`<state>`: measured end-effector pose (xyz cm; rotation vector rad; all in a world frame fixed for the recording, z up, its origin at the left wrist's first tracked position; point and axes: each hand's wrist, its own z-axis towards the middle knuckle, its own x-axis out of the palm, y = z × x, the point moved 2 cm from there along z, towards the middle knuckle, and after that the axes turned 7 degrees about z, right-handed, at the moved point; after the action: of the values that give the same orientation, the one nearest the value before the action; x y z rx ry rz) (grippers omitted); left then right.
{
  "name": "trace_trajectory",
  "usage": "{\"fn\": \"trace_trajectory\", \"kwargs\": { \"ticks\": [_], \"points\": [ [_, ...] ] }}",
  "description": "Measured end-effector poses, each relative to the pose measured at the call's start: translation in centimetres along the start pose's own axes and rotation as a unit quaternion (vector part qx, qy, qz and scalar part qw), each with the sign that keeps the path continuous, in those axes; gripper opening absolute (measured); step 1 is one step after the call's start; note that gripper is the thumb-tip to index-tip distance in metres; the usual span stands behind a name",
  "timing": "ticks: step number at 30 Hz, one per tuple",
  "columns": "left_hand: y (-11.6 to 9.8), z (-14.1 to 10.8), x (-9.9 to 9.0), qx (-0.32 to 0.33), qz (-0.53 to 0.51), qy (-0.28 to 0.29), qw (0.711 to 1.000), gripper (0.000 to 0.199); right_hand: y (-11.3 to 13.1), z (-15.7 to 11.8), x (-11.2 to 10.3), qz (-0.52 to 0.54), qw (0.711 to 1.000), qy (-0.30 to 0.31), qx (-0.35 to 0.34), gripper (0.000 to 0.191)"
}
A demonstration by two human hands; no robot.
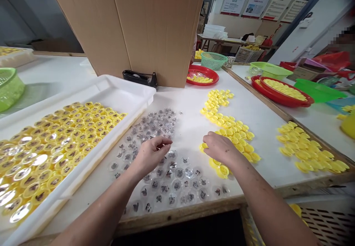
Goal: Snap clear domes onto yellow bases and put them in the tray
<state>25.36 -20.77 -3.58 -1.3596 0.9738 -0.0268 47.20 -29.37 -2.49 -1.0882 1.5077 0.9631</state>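
My left hand [154, 153] hovers over clear round plastic covers [177, 185] with small dark printed pictures, spread across the white table. Its thumb and forefinger are pinched; whatever lies between the tips is too small to make out. At the left edge of a spread of yellow round plastic pieces [235, 133], my right hand [219, 148] has its fingers curled together. A yellow piece shows right under those fingertips, partly hidden by the hand. On the left, a white tray [119, 85] holds many yellow discs with pictures under shiny covers [61, 139].
A tall cardboard sheet [133, 28] stands behind a black tape dispenser [140, 79]. Red plates [203, 70] and a green basket [213, 59] sit farther back. More yellow pieces [307, 148] lie by the wooden table edge [266, 102] at right. A light-green basket [9, 89] is far left.
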Motion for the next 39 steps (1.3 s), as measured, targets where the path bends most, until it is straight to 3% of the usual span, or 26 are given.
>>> {"fn": "trace_trajectory", "kwargs": {
  "ticks": [2,4,7,9,11,14,17,20,28,30,31,34,35,37,39],
  "points": [
    [0.3,-0.1,0.5,-0.019,-0.068,0.008,0.997,0.028,1.3,-0.4,-0.6,0.012,1.0,-0.003,-0.014,0.012],
    [0.4,-0.3,1.2,-0.045,-0.209,0.03,0.976,0.031,3.2,-1.0,-1.5,0.041,0.998,-0.017,-0.045,0.015],
    [0.1,-0.6,2.4,-0.095,-0.444,0.122,0.883,0.03,6.2,-1.7,-2.7,0.131,0.983,-0.066,-0.109,0.011],
    [0.1,-0.7,2.7,-0.119,-0.53,0.173,0.821,0.024,7.5,-1.9,-3.0,0.199,0.966,-0.095,-0.137,0.008],
    [0.3,-0.5,2.5,-0.132,-0.568,0.169,0.794,0.018,7.8,-1.8,-2.7,0.26,0.948,-0.112,-0.142,0.01],
    [0.8,0.0,1.7,-0.148,-0.578,0.119,0.794,0.019,6.9,-1.7,-1.1,0.3,0.94,-0.108,-0.122,0.016],
    [1.2,0.4,1.0,-0.148,-0.571,0.082,0.803,0.018,6.1,-2.0,1.3,0.233,0.965,-0.036,-0.118,0.018],
    [1.3,0.6,0.8,-0.142,-0.571,0.073,0.805,0.016,6.2,-2.5,2.9,0.198,0.971,0.006,-0.134,0.021],
    [1.1,0.2,1.1,-0.158,-0.575,0.08,0.799,0.025,5.3,-2.6,3.2,0.319,0.944,-0.034,-0.081,0.018],
    [1.2,0.1,1.4,-0.153,-0.574,0.091,0.799,0.025,4.7,-2.7,2.9,0.411,0.909,-0.036,-0.066,0.02],
    [1.2,0.1,1.7,-0.152,-0.572,0.099,0.8,0.025,4.5,-2.7,2.7,0.49,0.869,-0.031,-0.061,0.021],
    [1.2,-0.2,2.6,-0.148,-0.569,0.133,0.798,0.023,4.7,-2.9,1.9,0.734,0.677,-0.001,-0.052,0.023],
    [1.1,-0.3,2.9,-0.145,-0.57,0.144,0.796,0.022,4.9,-3.0,1.7,0.778,0.626,0.01,-0.05,0.022],
    [0.8,-0.6,3.4,-0.137,-0.575,0.161,0.791,0.02,5.4,-2.8,1.5,0.805,0.592,0.026,-0.045,0.018],
    [0.6,-0.9,3.6,-0.125,-0.577,0.166,0.79,0.02,5.8,-2.6,1.6,0.801,0.597,0.031,-0.038,0.018]
  ]
}}
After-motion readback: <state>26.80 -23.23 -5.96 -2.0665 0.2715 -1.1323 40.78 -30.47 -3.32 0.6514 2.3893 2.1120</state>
